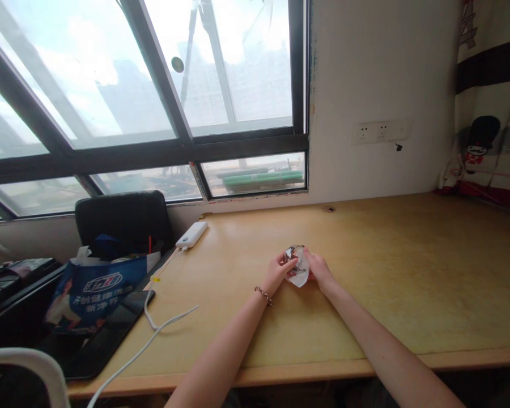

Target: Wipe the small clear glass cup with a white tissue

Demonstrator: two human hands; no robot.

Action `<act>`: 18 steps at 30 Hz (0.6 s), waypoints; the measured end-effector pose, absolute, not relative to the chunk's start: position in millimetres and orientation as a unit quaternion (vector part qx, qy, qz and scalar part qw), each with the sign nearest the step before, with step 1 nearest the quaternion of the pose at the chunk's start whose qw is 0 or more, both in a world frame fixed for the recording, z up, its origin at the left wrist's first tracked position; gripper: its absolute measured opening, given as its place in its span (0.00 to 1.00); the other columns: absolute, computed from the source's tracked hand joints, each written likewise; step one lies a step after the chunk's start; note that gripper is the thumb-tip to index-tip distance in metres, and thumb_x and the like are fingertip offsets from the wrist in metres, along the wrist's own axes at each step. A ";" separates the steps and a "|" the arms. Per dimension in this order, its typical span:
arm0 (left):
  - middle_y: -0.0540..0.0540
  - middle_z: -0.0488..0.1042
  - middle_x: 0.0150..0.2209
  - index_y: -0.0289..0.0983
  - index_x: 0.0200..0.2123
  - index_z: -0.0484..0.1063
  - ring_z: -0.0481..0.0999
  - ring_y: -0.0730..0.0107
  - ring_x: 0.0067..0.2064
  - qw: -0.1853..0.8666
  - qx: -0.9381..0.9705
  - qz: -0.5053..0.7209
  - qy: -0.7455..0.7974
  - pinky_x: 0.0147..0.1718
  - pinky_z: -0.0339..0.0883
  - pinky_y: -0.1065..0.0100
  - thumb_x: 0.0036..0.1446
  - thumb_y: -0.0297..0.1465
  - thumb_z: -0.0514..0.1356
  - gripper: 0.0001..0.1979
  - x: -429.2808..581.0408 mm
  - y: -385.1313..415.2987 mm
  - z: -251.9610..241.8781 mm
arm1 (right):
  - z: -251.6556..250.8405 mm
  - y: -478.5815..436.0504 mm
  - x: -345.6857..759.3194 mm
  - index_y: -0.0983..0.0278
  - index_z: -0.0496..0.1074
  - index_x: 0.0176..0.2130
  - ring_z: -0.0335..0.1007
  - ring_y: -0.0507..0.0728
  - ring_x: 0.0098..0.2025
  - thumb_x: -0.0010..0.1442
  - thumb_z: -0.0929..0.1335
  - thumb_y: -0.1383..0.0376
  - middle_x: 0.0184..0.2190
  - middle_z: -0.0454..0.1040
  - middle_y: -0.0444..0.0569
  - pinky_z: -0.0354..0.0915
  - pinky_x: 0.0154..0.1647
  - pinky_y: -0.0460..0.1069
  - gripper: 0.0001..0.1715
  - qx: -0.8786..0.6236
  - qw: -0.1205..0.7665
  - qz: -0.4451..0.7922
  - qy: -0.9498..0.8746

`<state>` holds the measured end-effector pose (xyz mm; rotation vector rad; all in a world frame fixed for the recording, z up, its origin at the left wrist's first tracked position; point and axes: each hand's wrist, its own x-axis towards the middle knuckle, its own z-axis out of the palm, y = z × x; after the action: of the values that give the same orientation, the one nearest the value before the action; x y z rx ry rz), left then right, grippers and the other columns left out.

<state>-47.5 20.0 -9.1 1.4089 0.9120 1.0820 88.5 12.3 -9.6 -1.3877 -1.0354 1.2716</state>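
Observation:
Over the middle of the wooden table (238, 328), my two hands meet around a small bundle. My left hand (277, 271), with a beaded bracelet (264, 297) at its wrist, is closed on the left side of a dark, wiry-looking bundle (296, 251), thumb across its front. A thin white paper-like piece (300, 276) lies against the bundle and hangs below it. My right hand (318, 267) pinches this white piece at its right edge. Something reddish shows under the right fingers, too small to name. The bundle's exact kind is unclear.
A white power bank (192, 234) lies at the table's back left, a white cable (161, 326) running from it towards the front edge. Left of the table are a blue printed bag (100, 292), a black chair (123, 218) and a dark flat panel (110, 334).

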 end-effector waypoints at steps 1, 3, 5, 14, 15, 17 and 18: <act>0.43 0.72 0.35 0.31 0.40 0.70 0.71 0.68 0.31 0.549 0.586 0.457 0.384 0.24 0.66 0.72 0.44 0.41 0.61 0.23 -47.9 20.9 -9.0 | -8.8 12.5 89.2 0.67 0.71 0.36 0.70 0.54 0.25 0.52 0.58 0.45 0.26 0.75 0.50 0.65 0.21 0.46 0.30 -0.553 0.485 0.538 -0.412; 0.42 0.72 0.37 0.32 0.41 0.70 0.71 0.67 0.32 0.561 0.566 0.465 0.385 0.25 0.67 0.72 0.43 0.40 0.62 0.23 -48.4 22.3 -8.5 | -8.5 13.2 90.3 0.67 0.70 0.38 0.70 0.55 0.25 0.54 0.55 0.46 0.28 0.75 0.51 0.65 0.22 0.47 0.31 -0.523 0.499 0.560 -0.404; 0.41 0.72 0.38 0.32 0.43 0.69 0.71 0.67 0.33 0.570 0.542 0.477 0.392 0.26 0.67 0.72 0.43 0.40 0.63 0.24 -48.9 23.0 -7.9 | -9.7 14.2 91.5 0.67 0.70 0.38 0.70 0.55 0.26 0.54 0.56 0.48 0.28 0.75 0.51 0.65 0.23 0.47 0.28 -0.516 0.506 0.541 -0.430; 0.43 0.73 0.33 0.31 0.42 0.70 0.67 0.76 0.24 0.569 0.562 0.451 0.396 0.20 0.59 0.75 0.45 0.40 0.61 0.23 -50.9 21.6 -9.3 | -17.7 17.1 95.7 0.69 0.71 0.31 0.65 0.52 0.20 0.47 0.65 0.66 0.21 0.72 0.46 0.59 0.18 0.43 0.10 -0.592 0.421 0.445 -0.524; 0.43 0.74 0.32 0.30 0.41 0.71 0.65 0.77 0.22 0.569 0.571 0.443 0.394 0.19 0.58 0.75 0.45 0.41 0.61 0.23 -50.7 21.1 -9.3 | -17.9 16.8 95.6 0.69 0.71 0.29 0.64 0.51 0.18 0.47 0.64 0.66 0.20 0.72 0.47 0.58 0.17 0.43 0.09 -0.603 0.402 0.447 -0.525; 0.43 0.74 0.30 0.29 0.38 0.72 0.63 0.78 0.21 0.567 0.578 0.436 0.393 0.18 0.56 0.75 0.45 0.41 0.60 0.21 -50.1 20.1 -8.9 | -17.5 15.8 95.3 0.69 0.72 0.28 0.63 0.51 0.16 0.49 0.64 0.66 0.19 0.71 0.48 0.57 0.16 0.43 0.09 -0.623 0.372 0.425 -0.542; 0.43 0.74 0.30 0.29 0.37 0.72 0.63 0.78 0.21 0.566 0.578 0.437 0.394 0.18 0.55 0.75 0.45 0.41 0.60 0.21 -49.8 19.8 -8.6 | -16.7 15.1 95.2 0.69 0.72 0.27 0.64 0.51 0.17 0.50 0.63 0.65 0.20 0.72 0.49 0.56 0.17 0.43 0.10 -0.633 0.362 0.394 -0.560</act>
<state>-49.8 19.8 -8.6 1.3584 0.9269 1.0265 95.2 15.1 -16.7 -1.6298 -1.4407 1.0135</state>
